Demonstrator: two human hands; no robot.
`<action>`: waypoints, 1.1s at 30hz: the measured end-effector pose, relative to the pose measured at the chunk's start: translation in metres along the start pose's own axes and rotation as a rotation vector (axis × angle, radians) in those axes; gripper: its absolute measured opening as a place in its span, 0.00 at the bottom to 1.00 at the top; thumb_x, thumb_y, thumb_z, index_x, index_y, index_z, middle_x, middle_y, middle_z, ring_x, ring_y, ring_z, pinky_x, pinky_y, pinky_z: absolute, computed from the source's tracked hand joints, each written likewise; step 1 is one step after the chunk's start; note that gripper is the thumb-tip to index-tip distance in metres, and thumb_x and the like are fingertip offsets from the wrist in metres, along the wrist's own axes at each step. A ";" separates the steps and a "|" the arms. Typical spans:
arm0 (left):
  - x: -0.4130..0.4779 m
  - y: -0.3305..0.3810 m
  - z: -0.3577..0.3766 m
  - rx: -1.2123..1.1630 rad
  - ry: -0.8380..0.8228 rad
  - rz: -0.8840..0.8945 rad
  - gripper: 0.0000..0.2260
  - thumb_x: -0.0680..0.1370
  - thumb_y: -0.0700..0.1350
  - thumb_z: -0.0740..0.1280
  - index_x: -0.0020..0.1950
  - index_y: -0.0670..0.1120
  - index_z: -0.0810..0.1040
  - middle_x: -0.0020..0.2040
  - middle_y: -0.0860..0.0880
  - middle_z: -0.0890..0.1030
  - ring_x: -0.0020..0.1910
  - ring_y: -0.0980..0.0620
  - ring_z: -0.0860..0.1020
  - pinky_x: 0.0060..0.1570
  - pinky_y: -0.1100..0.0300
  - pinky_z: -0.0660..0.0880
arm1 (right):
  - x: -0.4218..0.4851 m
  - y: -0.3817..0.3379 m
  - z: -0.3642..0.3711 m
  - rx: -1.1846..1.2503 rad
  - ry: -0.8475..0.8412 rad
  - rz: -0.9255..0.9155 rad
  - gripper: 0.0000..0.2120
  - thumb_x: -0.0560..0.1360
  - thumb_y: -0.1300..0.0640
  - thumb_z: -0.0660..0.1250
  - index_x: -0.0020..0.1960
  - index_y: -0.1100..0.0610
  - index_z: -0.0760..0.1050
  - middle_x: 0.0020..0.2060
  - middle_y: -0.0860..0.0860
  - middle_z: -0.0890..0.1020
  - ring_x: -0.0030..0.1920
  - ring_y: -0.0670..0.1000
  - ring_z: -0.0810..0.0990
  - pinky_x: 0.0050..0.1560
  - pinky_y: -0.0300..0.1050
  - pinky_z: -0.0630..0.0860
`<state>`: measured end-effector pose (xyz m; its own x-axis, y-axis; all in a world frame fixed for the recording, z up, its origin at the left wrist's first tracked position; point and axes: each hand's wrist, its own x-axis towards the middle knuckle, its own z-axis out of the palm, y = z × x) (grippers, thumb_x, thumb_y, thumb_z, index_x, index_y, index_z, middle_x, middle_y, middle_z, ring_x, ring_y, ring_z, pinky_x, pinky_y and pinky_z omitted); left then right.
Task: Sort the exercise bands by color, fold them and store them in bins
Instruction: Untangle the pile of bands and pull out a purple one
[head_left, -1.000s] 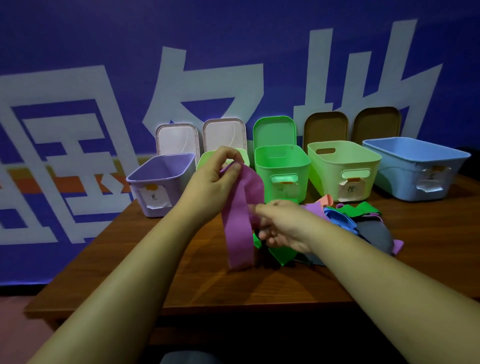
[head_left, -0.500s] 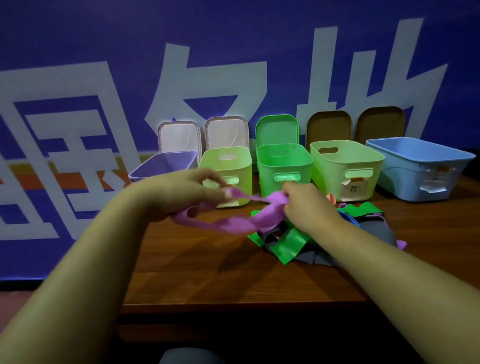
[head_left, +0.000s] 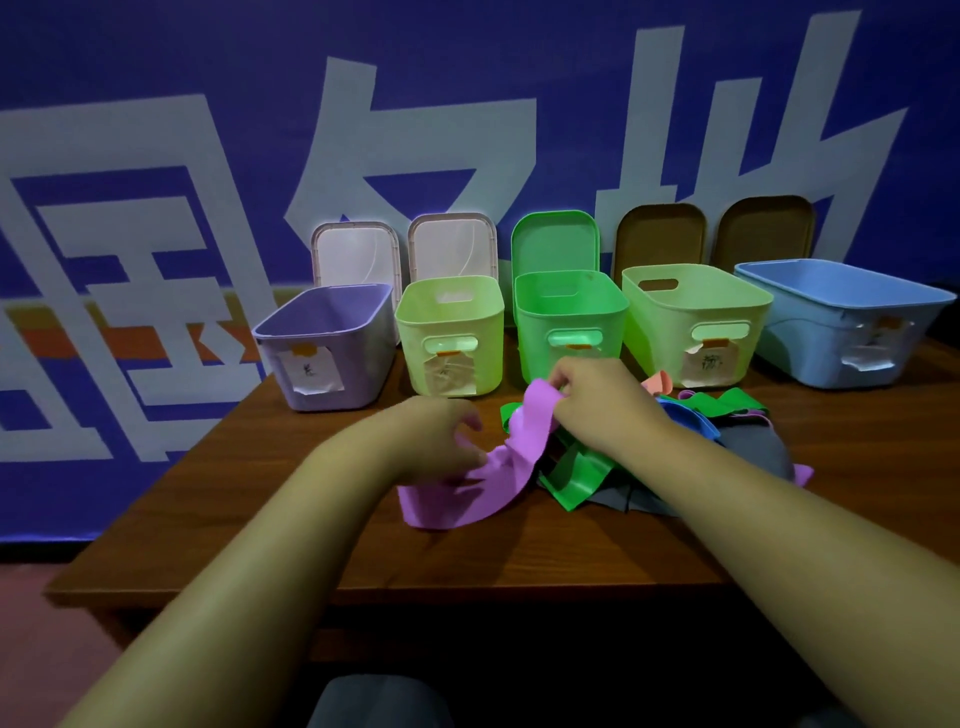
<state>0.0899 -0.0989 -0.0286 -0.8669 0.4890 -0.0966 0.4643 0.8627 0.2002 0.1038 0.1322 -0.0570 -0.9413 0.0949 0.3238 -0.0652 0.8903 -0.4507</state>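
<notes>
- The flat purple elastic exercise band (head_left: 485, 470) droops at the centre of the frame, held between both hands just above the brown wooden table (head_left: 249, 499), its lower loop sagging toward the tabletop.
- The left hand (head_left: 436, 441), a little blurred, has its fingers curled round the band's lower left end.
- The right hand (head_left: 597, 400) pinches the band's upper end, just in front of the bins.
- Right of centre, under and beside the right hand, lies a tangled heap of other bands: a bright green strip (head_left: 576, 480), a blue one (head_left: 685, 421), a dark grey one (head_left: 758, 452) and a salmon-coloured end (head_left: 657, 382).
- Behind the heap five open plastic bins stand in a row across the middle of the frame, from left to right: a lavender bin (head_left: 363, 358), a small yellow-green bin (head_left: 483, 332), a bright green bin (head_left: 535, 332), a wider pale green bin (head_left: 654, 322) and a large light blue bin (head_left: 810, 332).
- Only their inner walls show from here; I cannot tell what lies at their bottoms.
- Paper labels fixed with orange tape hang on the bin fronts.
- Behind the bins, lids lean upright: two pinkish-white (head_left: 356, 254), one green (head_left: 553, 241), two brown (head_left: 660, 234).
- A blue banner with large white characters (head_left: 156, 130) fills the upper frame.
</notes>
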 end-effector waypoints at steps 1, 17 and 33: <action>0.003 0.003 0.007 0.024 0.070 0.029 0.21 0.80 0.55 0.72 0.72 0.55 0.77 0.65 0.47 0.82 0.60 0.45 0.80 0.58 0.55 0.76 | 0.000 0.000 0.000 0.000 -0.004 -0.003 0.06 0.77 0.58 0.66 0.51 0.51 0.81 0.43 0.51 0.82 0.44 0.53 0.81 0.46 0.54 0.83; 0.021 0.008 0.033 -0.092 0.290 0.366 0.11 0.77 0.44 0.76 0.56 0.55 0.79 0.54 0.55 0.76 0.46 0.55 0.78 0.50 0.50 0.79 | 0.004 0.003 0.003 0.005 -0.049 0.029 0.05 0.80 0.58 0.66 0.52 0.52 0.81 0.43 0.51 0.82 0.41 0.52 0.80 0.41 0.49 0.79; 0.007 0.018 -0.055 -0.272 0.627 0.353 0.09 0.80 0.38 0.73 0.56 0.51 0.83 0.52 0.53 0.84 0.50 0.56 0.81 0.52 0.56 0.81 | 0.003 -0.012 -0.007 0.153 -0.039 -0.038 0.06 0.81 0.49 0.71 0.45 0.45 0.77 0.41 0.47 0.81 0.41 0.49 0.80 0.38 0.47 0.75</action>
<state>0.0822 -0.0876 0.0280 -0.6540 0.4953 0.5718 0.7420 0.5674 0.3571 0.1044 0.1251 -0.0449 -0.9492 0.0429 0.3118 -0.1474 0.8146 -0.5610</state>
